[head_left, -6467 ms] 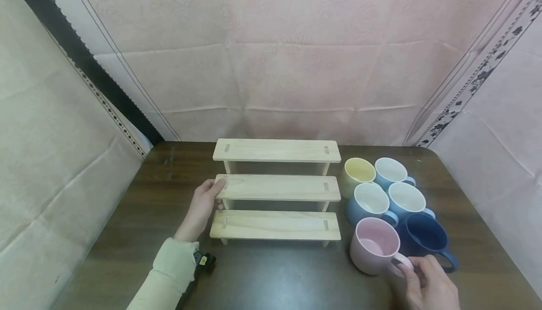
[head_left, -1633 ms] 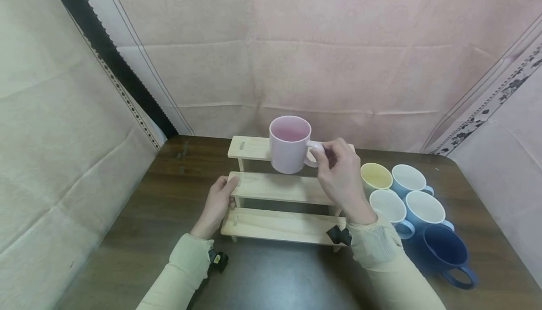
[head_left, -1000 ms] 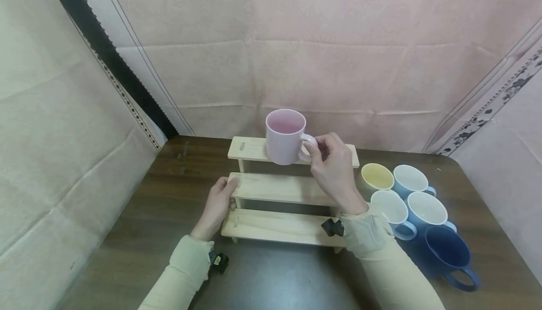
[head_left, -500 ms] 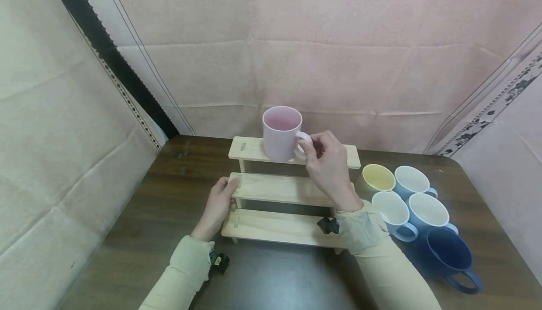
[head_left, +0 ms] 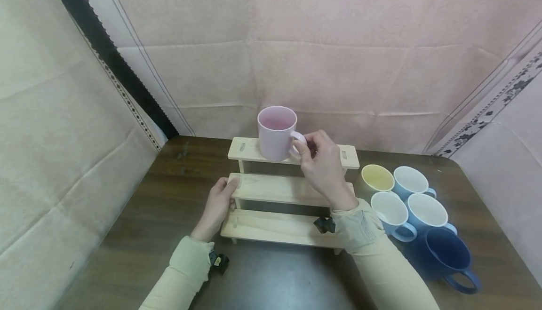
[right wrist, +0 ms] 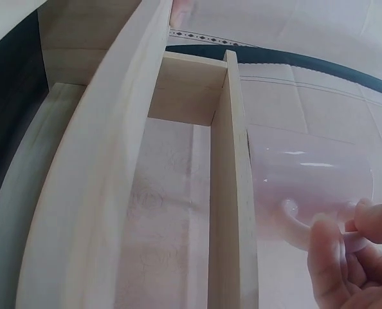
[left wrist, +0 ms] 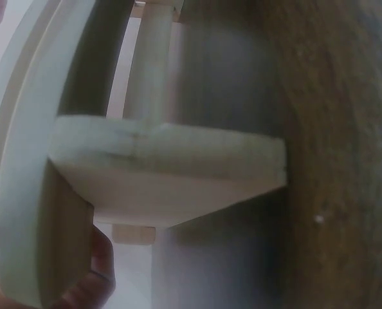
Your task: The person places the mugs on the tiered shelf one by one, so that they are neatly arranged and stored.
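My right hand [head_left: 323, 169] pinches the handle of a pink mug [head_left: 274, 136]. The mug is upright at the top tier of a three-tier wooden stand [head_left: 271, 187], left of that tier's middle. In the right wrist view the base of the mug [right wrist: 313, 170] lies close against the top board; whether its full weight rests there I cannot tell. At the left end of the middle tier, my left hand [head_left: 216, 206] grips the board, thumb on top and fingers beneath. The left wrist view shows some of those fingers [left wrist: 101, 270] under the board end.
Right of the stand, a yellow mug [head_left: 377, 178], several light-blue mugs [head_left: 387, 213] and a dark-blue mug [head_left: 449, 249] stand grouped on the brown table [head_left: 271, 277]. Pale cloth [head_left: 296, 65] hangs behind and at both sides.
From beside the other mugs, the pink mug has been lifted by its handle up to the top tier. Lately it has shifted left and slightly back. My left hand keeps its hold on the stand.
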`<move>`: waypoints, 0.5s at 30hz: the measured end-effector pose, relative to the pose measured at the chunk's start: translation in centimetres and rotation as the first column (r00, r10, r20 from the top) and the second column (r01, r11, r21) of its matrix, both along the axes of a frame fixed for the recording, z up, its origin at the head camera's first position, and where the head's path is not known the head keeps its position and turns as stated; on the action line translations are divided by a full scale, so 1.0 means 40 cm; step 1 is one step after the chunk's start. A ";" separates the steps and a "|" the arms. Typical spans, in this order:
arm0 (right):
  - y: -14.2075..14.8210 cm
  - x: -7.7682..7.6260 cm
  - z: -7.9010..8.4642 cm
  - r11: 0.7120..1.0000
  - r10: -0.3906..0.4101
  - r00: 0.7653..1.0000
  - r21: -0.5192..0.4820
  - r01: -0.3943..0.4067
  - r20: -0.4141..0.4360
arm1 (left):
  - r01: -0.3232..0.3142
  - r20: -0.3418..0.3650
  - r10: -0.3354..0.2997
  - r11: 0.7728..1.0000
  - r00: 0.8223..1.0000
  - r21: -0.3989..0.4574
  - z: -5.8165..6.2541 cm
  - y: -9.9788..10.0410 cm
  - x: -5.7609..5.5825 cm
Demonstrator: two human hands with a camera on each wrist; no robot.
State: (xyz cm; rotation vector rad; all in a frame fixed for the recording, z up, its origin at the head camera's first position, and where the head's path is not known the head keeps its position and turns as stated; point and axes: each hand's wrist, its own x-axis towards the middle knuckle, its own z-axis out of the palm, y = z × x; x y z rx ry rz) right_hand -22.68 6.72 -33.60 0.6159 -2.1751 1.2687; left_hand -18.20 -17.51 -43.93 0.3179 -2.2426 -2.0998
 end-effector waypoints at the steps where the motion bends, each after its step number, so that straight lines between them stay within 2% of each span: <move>1: -0.001 0.000 0.000 1.000 0.002 1.000 0.001 -0.002 -0.003 | 0.001 0.002 -0.001 1.000 1.000 -0.002 0.000 0.000 0.000; 15: -0.014 0.000 0.001 1.000 0.027 1.000 -0.003 -0.027 0.007 | -0.002 -0.004 0.002 1.000 1.000 -0.011 0.003 0.001 0.004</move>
